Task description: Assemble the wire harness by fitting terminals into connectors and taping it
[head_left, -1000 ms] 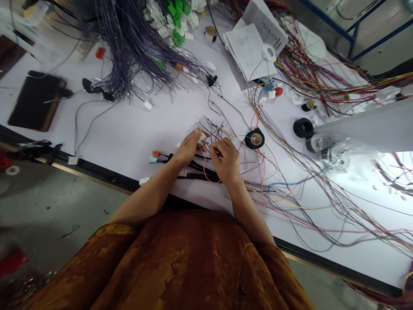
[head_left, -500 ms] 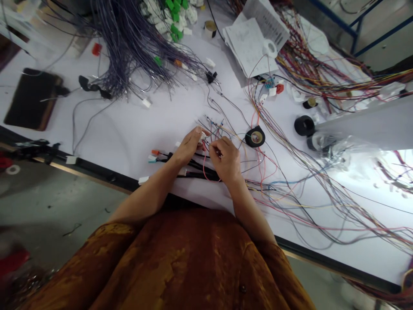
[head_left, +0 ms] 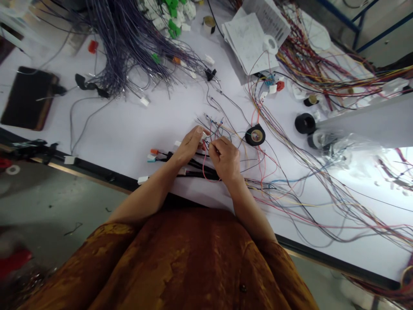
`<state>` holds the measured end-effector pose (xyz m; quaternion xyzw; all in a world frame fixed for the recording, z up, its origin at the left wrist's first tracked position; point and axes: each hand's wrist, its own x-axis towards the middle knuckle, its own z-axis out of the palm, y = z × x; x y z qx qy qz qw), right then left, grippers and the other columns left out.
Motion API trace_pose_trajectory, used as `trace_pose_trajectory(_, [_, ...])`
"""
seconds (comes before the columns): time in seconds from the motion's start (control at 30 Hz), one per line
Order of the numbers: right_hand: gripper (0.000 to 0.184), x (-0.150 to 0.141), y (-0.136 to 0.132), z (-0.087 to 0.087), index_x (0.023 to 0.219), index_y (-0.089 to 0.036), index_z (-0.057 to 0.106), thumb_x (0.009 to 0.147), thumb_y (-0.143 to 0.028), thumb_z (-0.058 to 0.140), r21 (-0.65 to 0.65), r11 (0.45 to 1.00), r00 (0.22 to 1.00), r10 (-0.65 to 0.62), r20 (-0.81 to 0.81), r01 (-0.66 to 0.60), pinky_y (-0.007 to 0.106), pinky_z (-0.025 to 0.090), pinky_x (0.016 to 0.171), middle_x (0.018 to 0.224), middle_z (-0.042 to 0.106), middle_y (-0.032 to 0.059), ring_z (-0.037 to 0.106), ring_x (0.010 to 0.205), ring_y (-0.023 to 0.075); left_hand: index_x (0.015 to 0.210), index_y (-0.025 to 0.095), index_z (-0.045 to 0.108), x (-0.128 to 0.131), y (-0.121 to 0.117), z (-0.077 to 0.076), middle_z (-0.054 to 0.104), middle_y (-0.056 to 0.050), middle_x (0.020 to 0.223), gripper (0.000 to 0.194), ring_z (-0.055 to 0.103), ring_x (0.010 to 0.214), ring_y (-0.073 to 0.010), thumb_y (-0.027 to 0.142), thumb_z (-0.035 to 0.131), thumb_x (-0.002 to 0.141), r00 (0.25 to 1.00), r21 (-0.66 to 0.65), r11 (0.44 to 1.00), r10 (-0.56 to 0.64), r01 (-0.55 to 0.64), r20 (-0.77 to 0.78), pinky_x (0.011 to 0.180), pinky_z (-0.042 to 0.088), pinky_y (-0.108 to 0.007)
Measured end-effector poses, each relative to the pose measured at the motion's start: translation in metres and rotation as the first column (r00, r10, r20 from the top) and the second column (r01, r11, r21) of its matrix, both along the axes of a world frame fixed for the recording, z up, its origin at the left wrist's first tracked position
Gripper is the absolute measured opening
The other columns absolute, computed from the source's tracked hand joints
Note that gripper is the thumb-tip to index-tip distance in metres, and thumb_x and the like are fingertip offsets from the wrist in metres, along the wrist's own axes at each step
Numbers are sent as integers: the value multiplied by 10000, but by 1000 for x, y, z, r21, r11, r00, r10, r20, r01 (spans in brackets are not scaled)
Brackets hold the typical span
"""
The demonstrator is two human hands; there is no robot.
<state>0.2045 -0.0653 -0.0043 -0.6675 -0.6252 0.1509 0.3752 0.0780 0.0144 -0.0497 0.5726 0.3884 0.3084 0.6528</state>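
Observation:
Closed around a small white connector (head_left: 203, 137), my left hand (head_left: 189, 146) hides most of it with thumb and fingers. A red wire (head_left: 204, 165) loops down from that connector. My right hand (head_left: 226, 159) is pinched close beside it, gripping a thin dark wire (head_left: 207, 143) that leads to the connector. Loose wire ends with metal terminals (head_left: 209, 118) lie just beyond both hands. Beneath my wrists run black-sleeved cables (head_left: 196, 165), ending at the left in an orange connector (head_left: 155, 151) and other small plugs. A black tape roll (head_left: 255, 135) lies right of my right hand.
A bundle of purple wires (head_left: 119, 47) spreads over the back left, near white and green connectors (head_left: 174, 28). Papers (head_left: 248, 43) lie at the back. Long coloured wires (head_left: 306, 168) cross the right side. A dark phone-like case (head_left: 27, 98) rests at the left.
The whole view has shifted slightly. Both hands stay in nearly the same place at the connector, with only slight finger movement visible.

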Motion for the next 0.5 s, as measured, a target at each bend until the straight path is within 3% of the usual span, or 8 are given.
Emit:
trace_pose_trajectory(0.3, [212,-3,-1,-1,735,-203,538,944,-183,510,23,999,998,-24,55,23,274,349,619,778,542,9,486,688,124,986,210,621,0,-1,4,548,-14,750,516,558,622,-123,640,337,962,1000,17,1000,7,-6,-27,621,498,-255])
trace_pose_trajectory(0.5, [230,-5,0,-4,749,-213,539,971,-224,479,16,1000,997,-22,72,21,273,331,600,793,559,14,488,699,127,973,205,620,0,-1,5,474,8,646,521,513,568,-123,630,318,974,999,55,998,-1,4,-51,572,455,-249])
